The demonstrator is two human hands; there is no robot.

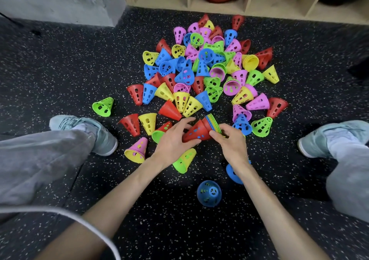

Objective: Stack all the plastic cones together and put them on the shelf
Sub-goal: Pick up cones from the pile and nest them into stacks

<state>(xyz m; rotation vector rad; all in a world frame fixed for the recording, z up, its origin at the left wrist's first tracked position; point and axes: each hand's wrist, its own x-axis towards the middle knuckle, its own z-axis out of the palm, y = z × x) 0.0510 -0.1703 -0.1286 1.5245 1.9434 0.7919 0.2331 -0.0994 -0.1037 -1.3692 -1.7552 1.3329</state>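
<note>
In the head view, a short nested stack of cones [201,130] is held on its side between both hands, just above the floor [60,76]. The left hand [173,139] is closed around the narrow red end of the stack, with the thumb over the top and the fingers under it. The right hand [231,141] pinches the wide end, where blue, yellow and green rims are seen layered together. Both hands are therefore grasping the same stack; neither is free.

Just beyond the grip, the big pile of loose cones [201,68] is spread in many colours, most of them lying on their sides. Near the left wrist a green cone [184,160] and a pink-and-yellow pair [137,149] are lying; under the right forearm a blue cone [235,172] is partly hidden, and a second blue cone [209,193] stands nearer to the person. The shelf [247,6] is found far beyond the pile (its compartments hold large red and green objects).

The cones are judged to be light, thin and a little flexible, with holes in the walls, and rather smooth. A loose cone is best taken at the wide rim or around the tip. As the stack becomes longer, support at both ends will probably be needed, otherwise the nested pieces could slide apart.
</note>
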